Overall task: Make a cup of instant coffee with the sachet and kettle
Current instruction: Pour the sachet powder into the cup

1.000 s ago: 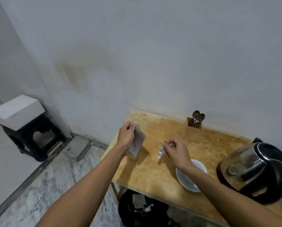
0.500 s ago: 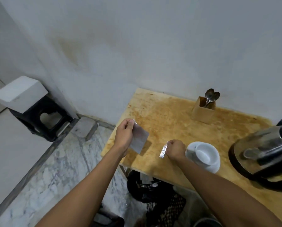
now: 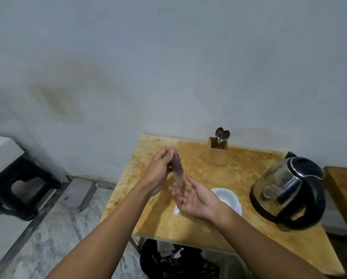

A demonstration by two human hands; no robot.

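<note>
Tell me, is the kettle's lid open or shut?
Shut. The kettle stands upright on the wooden table, and its black lid lies flat inside the metal rim with no gap showing.

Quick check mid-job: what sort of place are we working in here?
Probably a bare, makeshift home kitchen corner. A worn wooden table stands against a stained grey wall, bearing a steel electric kettle with a black handle, a white ceramic cup and a small wooden holder of metal spoons.

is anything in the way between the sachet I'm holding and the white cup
Only your open right hand: it sits palm-up between the sachet, pinched in your left hand, and the cup.
</note>
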